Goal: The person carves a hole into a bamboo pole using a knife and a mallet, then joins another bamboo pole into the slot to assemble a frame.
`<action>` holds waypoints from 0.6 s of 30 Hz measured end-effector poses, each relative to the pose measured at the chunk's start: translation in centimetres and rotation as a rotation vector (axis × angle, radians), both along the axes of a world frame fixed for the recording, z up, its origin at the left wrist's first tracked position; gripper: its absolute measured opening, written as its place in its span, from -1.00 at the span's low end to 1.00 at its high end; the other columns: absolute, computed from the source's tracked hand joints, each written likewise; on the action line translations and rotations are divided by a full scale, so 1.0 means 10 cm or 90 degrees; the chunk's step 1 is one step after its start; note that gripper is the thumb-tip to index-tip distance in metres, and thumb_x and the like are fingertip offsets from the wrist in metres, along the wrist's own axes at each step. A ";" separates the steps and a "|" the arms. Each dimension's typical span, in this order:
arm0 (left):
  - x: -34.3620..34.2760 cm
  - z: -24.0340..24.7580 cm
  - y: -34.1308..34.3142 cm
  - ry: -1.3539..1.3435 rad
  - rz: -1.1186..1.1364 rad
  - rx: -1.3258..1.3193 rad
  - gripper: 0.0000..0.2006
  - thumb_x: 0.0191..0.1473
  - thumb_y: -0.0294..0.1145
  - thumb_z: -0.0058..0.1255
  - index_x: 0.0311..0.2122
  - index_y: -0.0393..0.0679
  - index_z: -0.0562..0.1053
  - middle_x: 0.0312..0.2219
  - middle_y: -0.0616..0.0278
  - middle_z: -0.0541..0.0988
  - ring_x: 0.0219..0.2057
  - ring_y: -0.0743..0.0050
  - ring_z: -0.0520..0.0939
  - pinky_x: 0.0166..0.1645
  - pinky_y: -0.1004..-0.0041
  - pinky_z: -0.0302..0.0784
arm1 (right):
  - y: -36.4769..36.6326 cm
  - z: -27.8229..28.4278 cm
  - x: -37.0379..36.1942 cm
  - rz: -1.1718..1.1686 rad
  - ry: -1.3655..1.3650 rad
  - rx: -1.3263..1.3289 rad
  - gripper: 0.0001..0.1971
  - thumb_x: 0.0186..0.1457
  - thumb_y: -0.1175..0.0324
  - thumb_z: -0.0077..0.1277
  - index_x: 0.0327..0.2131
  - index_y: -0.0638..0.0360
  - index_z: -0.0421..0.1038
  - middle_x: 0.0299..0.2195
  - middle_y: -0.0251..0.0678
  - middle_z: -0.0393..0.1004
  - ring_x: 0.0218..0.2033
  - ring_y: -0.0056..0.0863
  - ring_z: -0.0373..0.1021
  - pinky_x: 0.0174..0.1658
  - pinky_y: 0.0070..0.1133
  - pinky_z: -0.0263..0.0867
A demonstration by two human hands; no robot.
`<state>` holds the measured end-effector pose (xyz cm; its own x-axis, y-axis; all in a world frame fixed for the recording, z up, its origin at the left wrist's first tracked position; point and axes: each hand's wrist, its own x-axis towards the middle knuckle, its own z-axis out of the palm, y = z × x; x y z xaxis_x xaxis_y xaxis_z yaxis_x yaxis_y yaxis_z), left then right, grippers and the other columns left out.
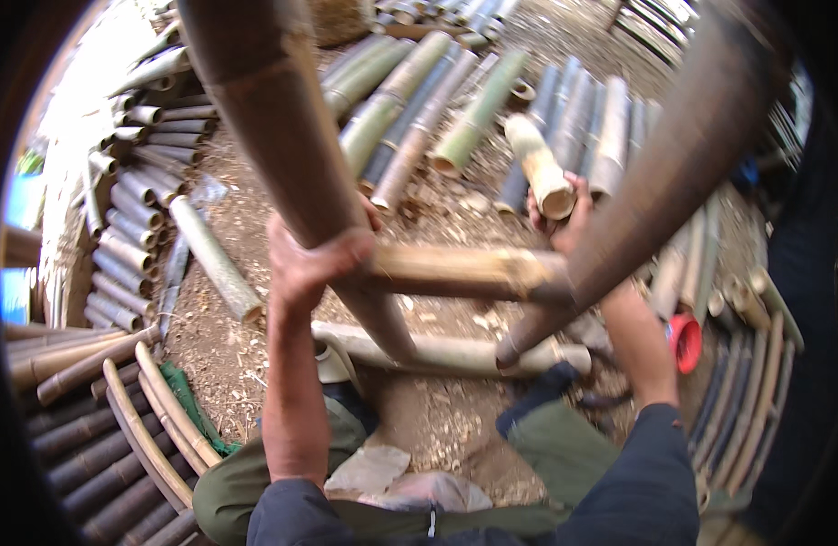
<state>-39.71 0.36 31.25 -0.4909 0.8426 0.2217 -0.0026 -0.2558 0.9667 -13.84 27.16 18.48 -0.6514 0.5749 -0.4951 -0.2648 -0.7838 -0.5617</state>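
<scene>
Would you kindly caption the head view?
Left hand grips a bamboo frame; right hand holds a short bamboo piece.

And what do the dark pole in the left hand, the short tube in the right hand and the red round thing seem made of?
Dark pole: bamboo, by its ringed joint, with a smooth brown skin.
Short tube: likely bamboo too, pale and matte, with a hollow cut end.
Red round thing: probably plastic, from its bright, even colour, though painted metal is possible.

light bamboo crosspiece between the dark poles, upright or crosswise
Crosswise: the crosspiece runs side to side from the left dark pole to the right dark pole.
</scene>
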 end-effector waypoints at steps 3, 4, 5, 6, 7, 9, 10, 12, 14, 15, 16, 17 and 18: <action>0.03 0.04 0.06 0.020 -0.025 0.037 -0.45 -0.31 -0.18 0.34 -0.22 -0.36 0.48 -0.41 0.07 0.60 -0.39 0.32 0.64 -0.19 0.38 0.57 | -0.19 0.48 1.03 0.007 0.086 0.282 -0.39 0.14 -0.04 -0.02 -0.01 0.40 0.31 -0.16 -0.10 0.49 -0.25 -0.37 0.50 -0.08 -0.46 0.44; 0.04 0.00 0.00 0.017 -0.028 0.031 -0.46 -0.30 -0.17 0.34 -0.23 -0.36 0.48 -0.41 0.07 0.60 -0.39 0.31 0.64 -0.18 0.37 0.57 | -0.44 0.74 1.29 -0.001 0.055 0.363 -0.36 0.13 -0.02 0.02 0.04 0.42 0.28 -0.10 -0.08 0.48 -0.20 -0.38 0.50 -0.03 -0.48 0.43; 0.06 0.01 0.02 0.019 -0.033 0.040 -0.46 -0.30 -0.16 0.33 -0.24 -0.37 0.47 -0.42 0.06 0.60 -0.39 0.31 0.64 -0.18 0.36 0.57 | -0.63 1.19 1.50 0.035 -0.088 0.487 -0.32 0.11 -0.02 0.03 0.07 0.46 0.24 -0.09 -0.09 0.48 -0.18 -0.39 0.50 -0.02 -0.48 0.43; 0.05 -0.04 -0.02 -0.006 -0.037 0.050 -0.42 -0.28 -0.18 0.33 -0.18 -0.38 0.44 -0.40 0.03 0.59 -0.38 0.28 0.64 -0.18 0.34 0.57 | -0.88 1.47 1.68 -0.011 -0.148 0.549 -0.29 0.10 -0.03 0.03 0.08 0.48 0.22 -0.15 -0.11 0.51 -0.18 -0.41 0.50 -0.02 -0.49 0.44; 0.03 -0.04 -0.08 -0.027 -0.024 0.059 -0.34 -0.27 -0.22 0.32 -0.07 -0.41 0.36 -0.37 -0.02 0.58 -0.36 0.24 0.63 -0.16 0.33 0.57 | -1.06 1.72 1.80 -0.053 -0.196 0.620 -0.26 0.09 -0.04 0.02 0.10 0.49 0.20 -0.21 -0.12 0.54 -0.18 -0.43 0.50 -0.03 -0.50 0.45; -0.12 -0.06 -0.19 -0.049 -0.063 0.090 -0.27 -0.25 -0.24 0.31 0.02 -0.42 0.28 -0.35 -0.06 0.58 -0.34 0.20 0.63 -0.13 0.31 0.58 | -1.31 2.16 2.25 -0.034 -0.172 0.586 -0.28 0.11 -0.03 0.02 0.10 0.47 0.19 -0.27 -0.12 0.54 -0.19 -0.41 0.50 -0.05 -0.50 0.46; -0.15 -0.08 -0.23 -0.059 -0.070 0.109 -0.25 -0.23 -0.24 0.32 0.03 -0.43 0.26 -0.35 -0.07 0.58 -0.32 0.19 0.64 -0.11 0.30 0.59 | -1.38 2.37 2.52 -0.017 -0.168 0.525 -0.30 0.12 -0.02 0.02 0.09 0.47 0.20 -0.25 -0.10 0.52 -0.20 -0.39 0.50 -0.06 -0.50 0.47; -0.10 -0.06 -0.24 -0.052 -0.075 0.093 -0.27 -0.21 -0.24 0.32 0.03 -0.43 0.27 -0.34 -0.07 0.58 -0.32 0.19 0.64 -0.11 0.31 0.60 | -1.55 2.72 2.77 -0.078 -0.179 0.466 -0.33 0.14 -0.01 0.00 0.06 0.48 0.22 -0.21 -0.06 0.50 -0.21 -0.36 0.50 -0.10 -0.49 0.49; -0.05 -0.06 -0.22 -0.031 -0.090 0.085 -0.37 -0.19 -0.25 0.31 -0.05 -0.42 0.35 -0.35 -0.02 0.59 -0.33 0.22 0.65 -0.11 0.32 0.61 | -1.86 2.92 2.70 -0.230 -0.178 0.454 -0.34 0.14 0.04 0.02 0.06 0.51 0.22 -0.20 -0.04 0.49 -0.20 -0.33 0.51 -0.13 -0.48 0.51; 0.07 -0.03 -0.18 -0.018 -0.092 0.081 -0.47 -0.20 -0.27 0.33 -0.14 -0.38 0.43 -0.36 0.03 0.60 -0.35 0.26 0.66 -0.13 0.33 0.61 | -2.00 3.00 2.69 -0.265 -0.165 0.466 -0.35 0.13 0.10 0.04 0.08 0.52 0.21 -0.20 -0.04 0.49 -0.19 -0.32 0.51 -0.10 -0.48 0.51; 0.14 -0.03 -0.12 -0.008 -0.100 0.071 -0.49 -0.22 -0.28 0.34 -0.17 -0.37 0.45 -0.36 0.05 0.61 -0.35 0.30 0.66 -0.14 0.36 0.60 | -2.12 3.07 2.69 -0.289 -0.189 0.486 -0.36 0.12 0.12 0.03 0.09 0.52 0.21 -0.20 -0.03 0.48 -0.19 -0.31 0.50 -0.09 -0.48 0.51; 0.18 -0.01 -0.08 0.010 -0.104 0.058 -0.51 -0.23 -0.29 0.36 -0.20 -0.35 0.47 -0.36 0.08 0.62 -0.36 0.33 0.66 -0.14 0.38 0.60 | -2.18 3.09 2.69 -0.311 -0.204 0.503 -0.37 0.11 0.15 0.03 0.09 0.53 0.21 -0.19 -0.03 0.48 -0.19 -0.31 0.50 -0.08 -0.48 0.50; 0.24 0.00 -0.04 0.038 -0.078 0.049 -0.53 -0.20 -0.32 0.31 -0.19 -0.38 0.45 -0.39 0.07 0.61 -0.36 0.32 0.66 -0.15 0.36 0.60 | -2.18 3.12 2.83 -0.277 -0.226 0.505 -0.40 0.09 0.19 0.02 0.08 0.51 0.23 -0.23 -0.05 0.50 -0.25 -0.35 0.52 -0.13 -0.52 0.53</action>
<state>-37.32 0.00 31.30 -0.3698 0.8744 0.3140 0.0195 -0.3306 0.9436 14.47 5.39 49.72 -0.1903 0.9816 0.0132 -0.1554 -0.0168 -0.9877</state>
